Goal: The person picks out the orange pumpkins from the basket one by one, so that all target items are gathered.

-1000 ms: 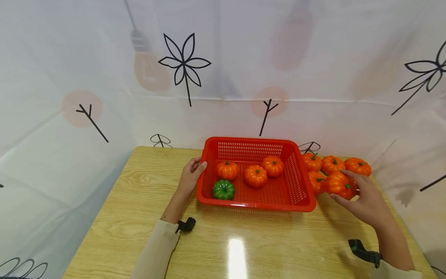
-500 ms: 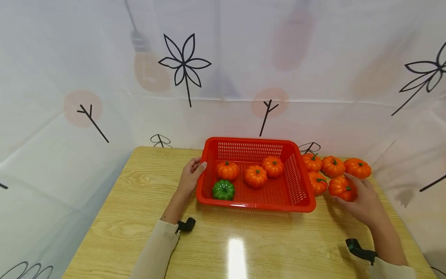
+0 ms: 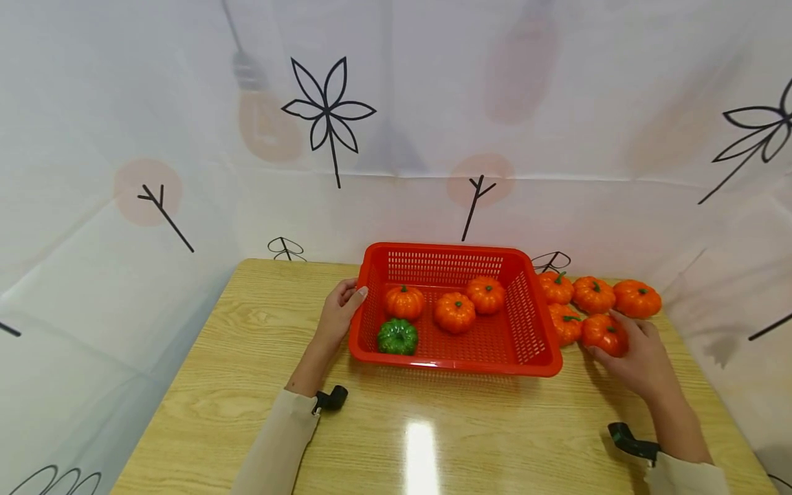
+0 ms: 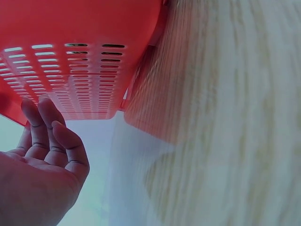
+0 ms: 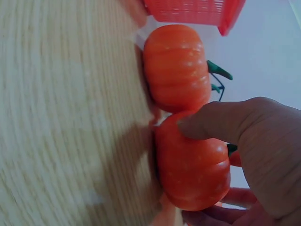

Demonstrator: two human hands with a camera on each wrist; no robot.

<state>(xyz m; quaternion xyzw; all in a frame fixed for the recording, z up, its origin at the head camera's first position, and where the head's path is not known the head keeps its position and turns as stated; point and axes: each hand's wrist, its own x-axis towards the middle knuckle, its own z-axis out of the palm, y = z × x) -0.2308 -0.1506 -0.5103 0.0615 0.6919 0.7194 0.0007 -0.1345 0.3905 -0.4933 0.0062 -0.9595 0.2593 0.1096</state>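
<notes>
A red plastic basket [image 3: 454, 368] stands on the table, holding three orange toy pumpkins, among them one pumpkin [image 3: 454, 313] near its middle, and a green pumpkin [image 3: 397, 337] at the front left. My left hand [image 3: 340, 313] grips its left rim, the fingers under the rim against the slotted wall [image 4: 80, 80]. To the right of the basket, my right hand [image 3: 640, 357] holds an orange pumpkin [image 5: 193, 165] between thumb and fingers. This pumpkin sits low at the tabletop, right beside another orange pumpkin [image 5: 176, 68]. My right fingers are partly hidden behind it.
Behind the held pumpkin, a back row of orange pumpkins includes one at the far right [image 3: 637, 298] and one in the middle [image 3: 592, 294]. A patterned white cloth [image 3: 396, 137] hangs behind the wooden table [image 3: 495, 433]. Each wrist wears a small black camera [image 3: 631, 440].
My right hand has shifted left and lowered the pumpkin into place beside its neighbour, which it overlapped a second ago. My left hand and the basket have stayed where they were.
</notes>
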